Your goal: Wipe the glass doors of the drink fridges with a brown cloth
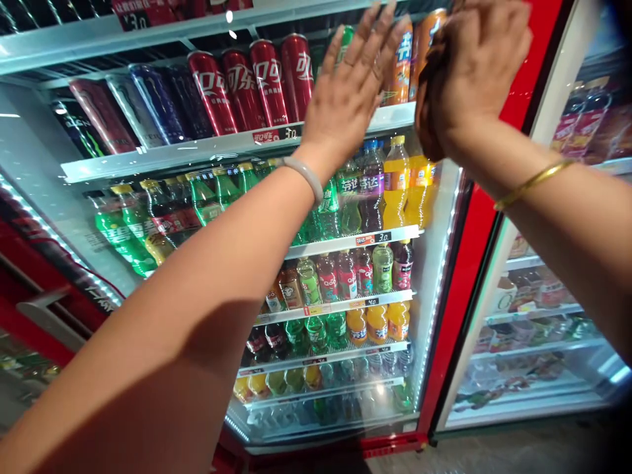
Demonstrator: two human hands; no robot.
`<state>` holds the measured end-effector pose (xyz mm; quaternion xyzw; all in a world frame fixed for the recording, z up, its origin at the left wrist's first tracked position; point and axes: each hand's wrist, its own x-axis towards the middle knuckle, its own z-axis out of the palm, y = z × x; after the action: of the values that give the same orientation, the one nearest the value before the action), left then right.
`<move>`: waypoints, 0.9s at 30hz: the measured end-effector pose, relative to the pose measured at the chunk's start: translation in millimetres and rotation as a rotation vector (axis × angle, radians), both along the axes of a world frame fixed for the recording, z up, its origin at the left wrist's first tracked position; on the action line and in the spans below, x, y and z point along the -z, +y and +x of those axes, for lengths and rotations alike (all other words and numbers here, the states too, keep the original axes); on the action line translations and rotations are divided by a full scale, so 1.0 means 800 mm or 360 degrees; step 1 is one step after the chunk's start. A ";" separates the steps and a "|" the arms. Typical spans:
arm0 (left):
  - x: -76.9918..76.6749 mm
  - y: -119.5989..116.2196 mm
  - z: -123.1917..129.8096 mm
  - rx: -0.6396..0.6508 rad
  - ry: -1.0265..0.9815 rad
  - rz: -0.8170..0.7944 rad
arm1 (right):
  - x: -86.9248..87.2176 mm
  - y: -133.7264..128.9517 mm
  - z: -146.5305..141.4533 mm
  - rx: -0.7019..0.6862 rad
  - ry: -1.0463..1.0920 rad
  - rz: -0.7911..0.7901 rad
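My left hand [348, 89] is stretched out flat with its fingers apart, palm toward the glass front of a red drinks fridge [459, 263]. Behind its fingers stand a green can and several orange cans [402, 62]. To the right, near the fridge's red frame, my right hand [486, 69] is closed on a dark brown cloth [425, 108], which bunches out below the fingers on the glass side. Part of the cloth is hidden by that hand. A pale bangle circles my left wrist, and a gold one my right.
Red cola cans [269, 82] and slim energy drink cans [158, 105] line the upper shelf. Lower shelves hold bottles, among them orange soda bottles [395, 187]. A metal door handle [54, 313] juts out at left. Another glass-fronted fridge [538, 316] stands at right.
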<state>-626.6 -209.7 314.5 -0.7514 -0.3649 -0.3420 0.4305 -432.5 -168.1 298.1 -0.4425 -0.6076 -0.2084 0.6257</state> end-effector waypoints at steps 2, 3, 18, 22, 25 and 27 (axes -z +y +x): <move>0.010 0.006 0.011 0.0035 0.0001 -0.0051 | 0.015 -0.007 -0.017 0.0024 -0.0259 0.0122; 0.014 0.008 0.018 0.0030 -0.0068 -0.0072 | 0.015 -0.008 -0.023 0.0005 -0.0406 0.0195; 0.076 0.002 0.074 -0.0641 -0.0343 0.0305 | 0.054 0.030 0.008 -0.0109 -0.0690 0.0766; 0.077 -0.004 0.074 -0.0606 -0.0318 0.0207 | 0.023 0.049 0.050 -0.0152 -0.0600 0.0732; 0.079 -0.002 0.076 -0.0575 -0.0335 0.0178 | 0.057 0.060 0.069 -0.0055 -0.0222 0.0665; 0.081 0.001 0.079 -0.0557 -0.0380 0.0181 | 0.094 0.054 0.062 -0.0016 -0.0167 0.0601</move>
<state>-563.7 -209.1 249.5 -0.6052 -0.5184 -0.3687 0.4787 -383.2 -124.6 222.6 -0.3027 -0.5917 -0.3384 0.6661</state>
